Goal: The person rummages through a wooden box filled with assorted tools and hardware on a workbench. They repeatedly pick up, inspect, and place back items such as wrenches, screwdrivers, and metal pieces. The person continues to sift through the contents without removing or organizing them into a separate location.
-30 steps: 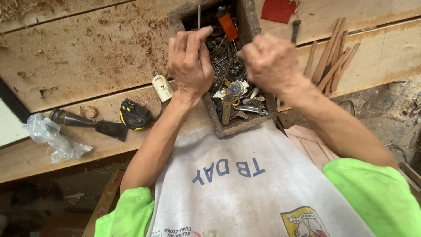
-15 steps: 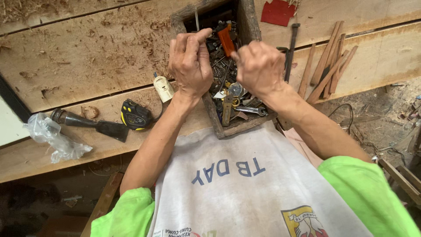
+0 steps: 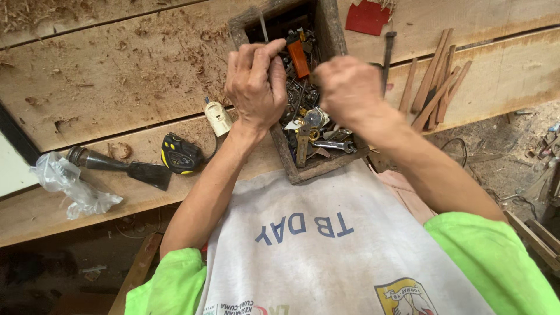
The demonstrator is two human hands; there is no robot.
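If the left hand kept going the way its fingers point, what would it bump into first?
Probably the heap of small metal hardware in the wooden box: the left hand points into it from above. Depth is hard to judge.

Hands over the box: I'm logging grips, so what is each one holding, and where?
The left hand pinches a thin metal rod at its lower end; the right hand's grip cannot be told.

Plank bench (image 3: 116, 76): wooden box (image 3: 326, 35), tape measure (image 3: 179, 153), chisel (image 3: 116, 166), possibly plastic bag (image 3: 73, 186).
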